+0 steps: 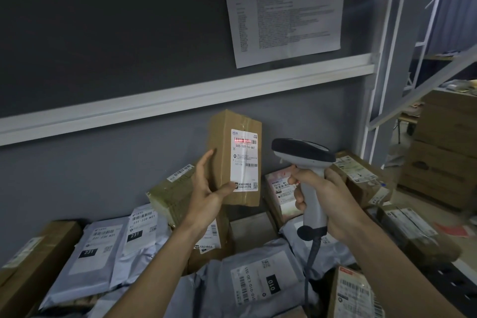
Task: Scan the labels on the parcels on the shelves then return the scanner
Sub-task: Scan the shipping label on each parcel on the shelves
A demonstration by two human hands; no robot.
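Left hand (206, 188) grasps box (227, 162), label (244, 160) "505-101-16-6A7"; right hand (327, 201) clenches scanner (307, 162).

Shelf (454, 276), dark perforated metal, is carrying piled parcels: grey mailers (87, 261), brown boxes (33, 263) and a taped green box (173, 196), labels mostly facing up.

Brown box (222, 157), white label (244, 160) with red scan line, grey-black scanner (307, 170), grey mailers (87, 255)
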